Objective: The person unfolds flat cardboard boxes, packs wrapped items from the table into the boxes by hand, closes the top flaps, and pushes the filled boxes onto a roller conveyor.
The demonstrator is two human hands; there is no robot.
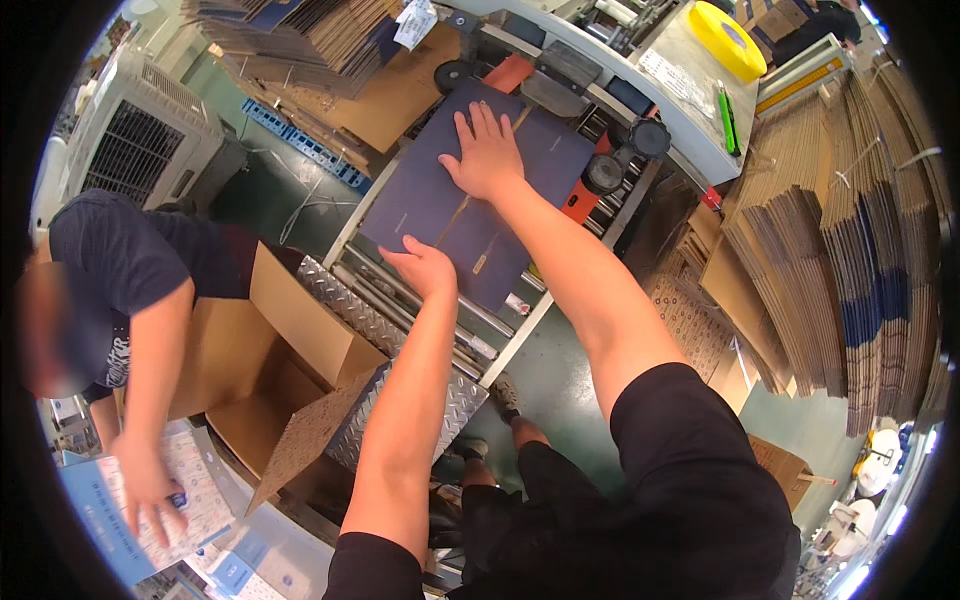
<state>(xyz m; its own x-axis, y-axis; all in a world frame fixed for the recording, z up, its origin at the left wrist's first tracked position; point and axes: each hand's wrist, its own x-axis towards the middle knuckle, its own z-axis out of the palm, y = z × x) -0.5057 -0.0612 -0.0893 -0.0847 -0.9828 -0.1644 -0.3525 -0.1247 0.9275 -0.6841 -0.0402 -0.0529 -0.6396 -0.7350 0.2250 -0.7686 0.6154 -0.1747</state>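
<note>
A dark blue carton (pixel 415 190) lies on a roller conveyor (pixel 470 345), its top flaps meeting along a brown seam. My right hand (pixel 487 155) rests flat on the carton's top with fingers spread. Nearer to me, my left hand (pixel 425 270) is at the carton's near left edge, thumb up and fingers extended; how much of the palm touches the side is hidden. Neither hand grasps anything. The carton's far end reaches the black knobs (pixel 603 173) and orange-red guides (pixel 580 203) of a machine over the conveyor.
At left, a co-worker's hand (pixel 150 490) lies on a blue-and-white package (pixel 105 515). Between us stands an open cardboard box (pixel 300 345). Flattened cartons are stacked at right (pixel 790 270) and far left (pixel 330 40). A yellow tape roll (pixel 722 42) and green cutter (pixel 727 122) lie on the machine.
</note>
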